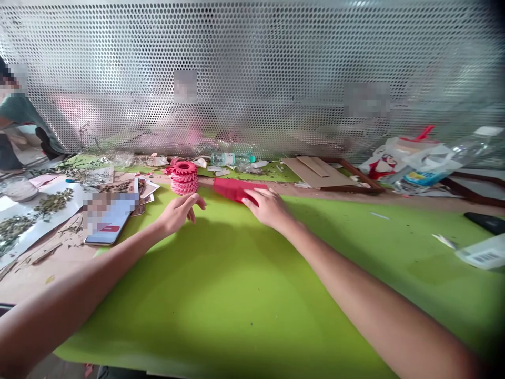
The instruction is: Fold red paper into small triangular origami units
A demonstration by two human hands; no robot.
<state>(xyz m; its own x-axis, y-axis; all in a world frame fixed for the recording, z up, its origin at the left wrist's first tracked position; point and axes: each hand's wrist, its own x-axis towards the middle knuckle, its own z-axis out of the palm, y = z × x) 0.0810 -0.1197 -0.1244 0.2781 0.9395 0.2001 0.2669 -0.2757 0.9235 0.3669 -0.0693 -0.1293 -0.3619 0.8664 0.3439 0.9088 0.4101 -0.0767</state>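
Observation:
My left hand (pixel 182 211) hovers just in front of a stack of pink-red rings with zigzag edges (pixel 184 181). Its fingers are loosely bent and apart, with nothing between them. To the right of the stack, a flat red piece (pixel 229 188), which looks like folded paper or cloth, lies at the far edge of the green tabletop (pixel 221 295). My right hand (pixel 270 206) is on the right end of that piece, thumb at its near edge and fingers over the top. The hand hides part of the red piece.
A phone (pixel 112 218) and dried plant bits on white paper (pixel 51 205) lie left. Behind are a plastic bottle (pixel 229 158), cardboard (pixel 311 172) and a perforated metal screen (pixel 252 68). Plastic bags (pixel 414 163) stand right; a person (pixel 23 113) is at far left.

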